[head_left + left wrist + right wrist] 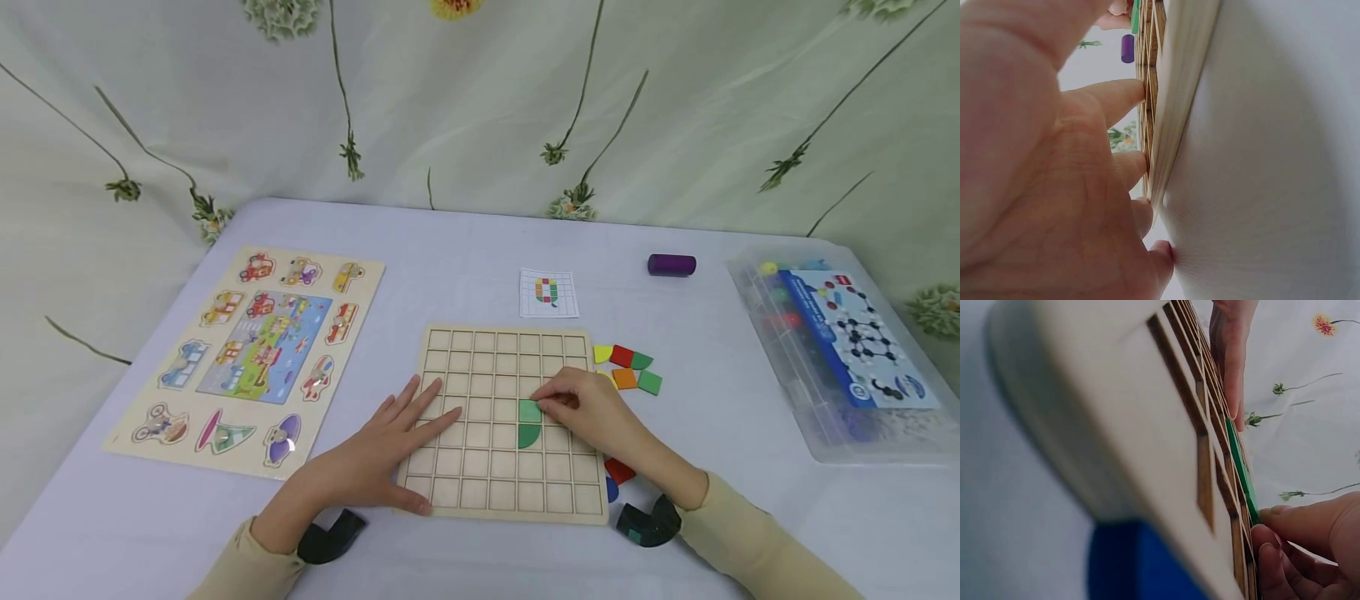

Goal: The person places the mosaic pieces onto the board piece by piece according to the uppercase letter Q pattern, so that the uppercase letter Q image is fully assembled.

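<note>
My left hand [375,454] lies flat, fingers spread and holding nothing, on the left edge of the wooden grid board [504,496], while my right hand [592,412] pinches a green square tile [529,410] into a mid-board cell just above a green quarter-round tile [528,436].

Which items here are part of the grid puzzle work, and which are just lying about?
In use: wooden grid board, steadied by the left hand; green square tile, pressed in by the right hand; green quarter-round tile below it; loose coloured tiles; pattern card.

Lying about: vehicle peg puzzle; purple cylinder; clear plastic box.
</note>
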Available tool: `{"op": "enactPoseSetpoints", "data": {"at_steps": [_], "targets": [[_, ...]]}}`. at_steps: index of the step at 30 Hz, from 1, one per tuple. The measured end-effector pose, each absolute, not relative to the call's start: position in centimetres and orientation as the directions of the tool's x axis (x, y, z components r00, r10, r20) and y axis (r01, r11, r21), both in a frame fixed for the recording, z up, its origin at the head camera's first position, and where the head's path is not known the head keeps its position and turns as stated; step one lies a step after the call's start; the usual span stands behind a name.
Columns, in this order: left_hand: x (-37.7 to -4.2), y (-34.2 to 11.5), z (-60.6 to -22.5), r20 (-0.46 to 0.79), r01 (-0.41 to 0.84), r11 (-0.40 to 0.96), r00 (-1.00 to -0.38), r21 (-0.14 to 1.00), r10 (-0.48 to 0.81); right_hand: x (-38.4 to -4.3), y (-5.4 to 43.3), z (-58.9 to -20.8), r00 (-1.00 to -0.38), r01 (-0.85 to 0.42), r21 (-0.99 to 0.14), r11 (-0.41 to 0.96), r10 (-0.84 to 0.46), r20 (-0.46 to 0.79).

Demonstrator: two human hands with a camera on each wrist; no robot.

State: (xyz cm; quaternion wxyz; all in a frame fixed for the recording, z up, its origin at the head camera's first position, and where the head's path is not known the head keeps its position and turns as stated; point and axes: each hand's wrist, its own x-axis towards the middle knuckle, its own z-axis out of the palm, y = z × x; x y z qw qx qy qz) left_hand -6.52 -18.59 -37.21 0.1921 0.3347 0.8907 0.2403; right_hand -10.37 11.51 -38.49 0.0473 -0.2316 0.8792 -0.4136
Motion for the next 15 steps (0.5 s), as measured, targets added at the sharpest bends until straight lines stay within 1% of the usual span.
{"op": "enactPoseSetpoints", "data": {"at_steps": [3, 7, 15], "targets": [[-6.5, -18.6, -37.2, -0.179, 0.506, 0.658, -0.701, 0.558, 0.691, -10.3, 11.7, -38.3, -0.886, -0.367, -0.754, 0.544, -0.451, 0.106], [-6.5, -18.6, -37.1, -0.174, 0.510, 0.654, -0.699, 0.558, 0.694, -10.4, 13.0, -37.4, -0.908, -0.325, -0.778, 0.537, -0.408, 0.098], [-6.5, -18.6, -37.2, -0.174, 0.511, 0.655, -0.699, 0.557, 0.694, -11.1, 18.6, -36.3, -0.972, -0.210, -0.813, 0.543, -0.203, 0.115]]}}
